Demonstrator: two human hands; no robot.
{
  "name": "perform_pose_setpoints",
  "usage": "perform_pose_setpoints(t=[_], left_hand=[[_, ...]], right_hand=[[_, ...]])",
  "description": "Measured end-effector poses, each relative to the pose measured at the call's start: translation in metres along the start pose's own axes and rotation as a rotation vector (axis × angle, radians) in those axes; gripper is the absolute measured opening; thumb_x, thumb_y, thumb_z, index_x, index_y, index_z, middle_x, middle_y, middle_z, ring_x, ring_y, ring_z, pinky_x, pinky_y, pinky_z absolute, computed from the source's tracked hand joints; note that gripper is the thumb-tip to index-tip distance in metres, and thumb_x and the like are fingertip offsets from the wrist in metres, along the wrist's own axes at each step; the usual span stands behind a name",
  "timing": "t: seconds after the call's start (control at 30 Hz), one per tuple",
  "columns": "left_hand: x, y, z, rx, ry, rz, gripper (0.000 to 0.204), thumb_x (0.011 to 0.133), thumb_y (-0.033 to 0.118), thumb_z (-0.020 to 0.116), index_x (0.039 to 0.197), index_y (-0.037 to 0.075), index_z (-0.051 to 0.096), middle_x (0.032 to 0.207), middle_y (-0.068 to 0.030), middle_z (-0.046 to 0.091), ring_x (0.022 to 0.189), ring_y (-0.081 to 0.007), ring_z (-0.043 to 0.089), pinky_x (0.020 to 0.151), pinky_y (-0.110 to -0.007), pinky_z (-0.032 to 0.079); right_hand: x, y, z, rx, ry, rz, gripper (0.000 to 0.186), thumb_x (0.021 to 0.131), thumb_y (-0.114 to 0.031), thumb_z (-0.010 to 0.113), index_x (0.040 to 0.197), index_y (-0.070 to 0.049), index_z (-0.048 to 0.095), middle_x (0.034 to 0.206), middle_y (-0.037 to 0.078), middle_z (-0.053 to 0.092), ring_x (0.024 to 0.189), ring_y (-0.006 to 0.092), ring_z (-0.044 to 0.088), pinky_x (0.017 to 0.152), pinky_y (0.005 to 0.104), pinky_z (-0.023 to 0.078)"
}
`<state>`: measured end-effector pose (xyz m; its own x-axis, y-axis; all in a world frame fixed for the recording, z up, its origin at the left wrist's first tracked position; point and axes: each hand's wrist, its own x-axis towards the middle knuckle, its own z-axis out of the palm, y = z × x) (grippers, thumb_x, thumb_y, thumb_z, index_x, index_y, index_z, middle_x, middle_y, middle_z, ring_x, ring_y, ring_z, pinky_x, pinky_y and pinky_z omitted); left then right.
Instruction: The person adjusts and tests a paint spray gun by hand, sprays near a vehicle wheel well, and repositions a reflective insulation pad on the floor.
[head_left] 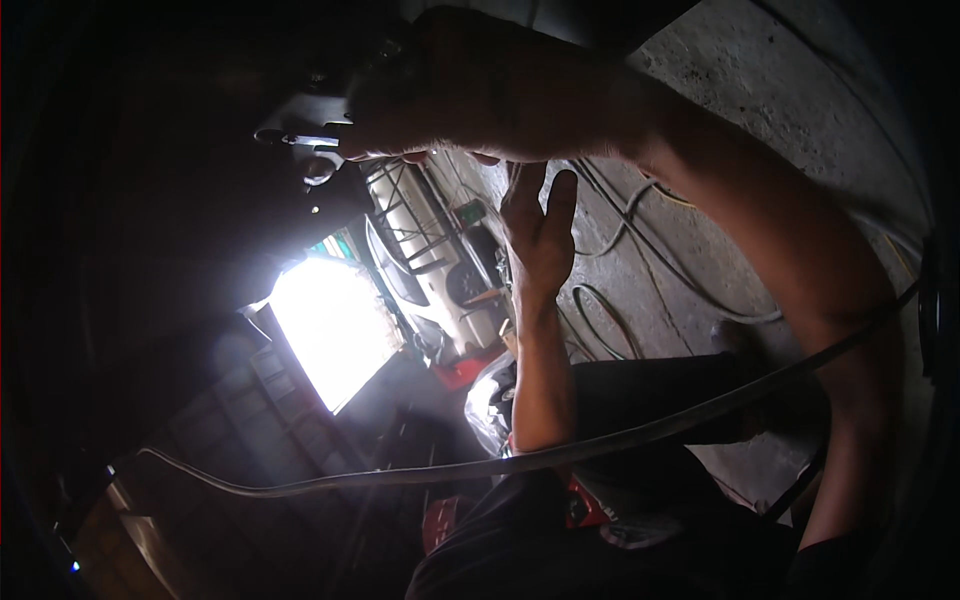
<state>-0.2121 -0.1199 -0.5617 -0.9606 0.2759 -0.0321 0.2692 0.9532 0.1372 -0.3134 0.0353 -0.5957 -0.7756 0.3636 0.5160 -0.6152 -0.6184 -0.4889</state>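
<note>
While our right hand (440, 110) reaches into shadow at the far left, a shiny metal piece (312, 141) sits right beside it; we cannot tell whether that hand grips it. Our left hand (540, 235) is raised at the middle, thumb apart, its fingertips hidden behind the right hand, so we cannot tell its hold either. Across the near side we see a dark cable (560, 456), and on the right, concrete floor (740, 85).
</note>
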Motion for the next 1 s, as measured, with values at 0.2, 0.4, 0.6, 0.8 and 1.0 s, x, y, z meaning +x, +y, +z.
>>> perform_pose_setpoints(t=[0.2,0.4,0.6,0.8,1.0], left_hand=[[0.001,0.014,-0.004,-0.132,-0.035,-0.128,0.033,0.095,0.019,0.061,0.121,-0.001,0.066,0.113,-0.0186,0.07,0.101,-0.0306,0.066,0.092,-0.037,0.048],[0.001,0.018,-0.004,-0.186,-0.031,-0.14,0.035,0.095,0.02,0.061,0.124,0.001,0.066,0.116,-0.0173,0.071,0.102,-0.0291,0.065,0.095,-0.035,0.047],[-0.004,0.008,-0.001,-0.141,-0.048,-0.233,0.037,0.096,0.015,0.064,0.129,0.001,0.065,0.122,-0.0167,0.071,0.114,-0.0244,0.064,0.102,-0.035,0.045],[-0.003,-0.001,0.004,-0.24,0.013,-0.042,0.034,0.097,0.013,0.066,0.128,0.0,0.065,0.124,-0.0175,0.069,0.113,-0.024,0.064,0.1,-0.038,0.046],[-0.01,-0.007,0.005,-0.14,-0.017,-0.196,0.023,0.095,0.008,0.064,0.115,-0.002,0.068,0.107,-0.0184,0.073,0.099,-0.0305,0.068,0.09,-0.039,0.049]], right_hand=[[-0.003,-0.011,-0.001,0.228,-0.072,0.098,0.055,0.098,-0.043,0.068,0.139,-0.008,0.058,0.112,0.009,0.076,0.094,0.0209,0.075,0.088,0.0363,0.06],[-0.012,-0.022,-0.011,-0.003,-0.156,-0.043,0.055,0.099,-0.043,0.067,0.14,-0.009,0.057,0.111,0.012,0.076,0.093,0.022,0.076,0.084,0.0358,0.062],[-0.006,-0.033,-0.014,-0.121,-0.226,0.209,0.025,0.097,-0.033,0.07,0.112,-0.013,0.075,0.09,0.006,0.073,0.08,0.0199,0.072,0.076,0.038,0.056],[-0.013,-0.018,0.004,-0.377,-0.044,0.15,0.034,0.097,-0.037,0.07,0.11,-0.005,0.074,0.073,0.011,0.069,0.062,0.0198,0.067,0.067,0.035,0.054],[-0.019,-0.018,0.009,-0.452,-0.129,0.087,0.038,0.098,-0.042,0.068,0.113,-0.008,0.073,0.075,0.011,0.07,0.066,0.0235,0.069,0.07,0.0391,0.056]])
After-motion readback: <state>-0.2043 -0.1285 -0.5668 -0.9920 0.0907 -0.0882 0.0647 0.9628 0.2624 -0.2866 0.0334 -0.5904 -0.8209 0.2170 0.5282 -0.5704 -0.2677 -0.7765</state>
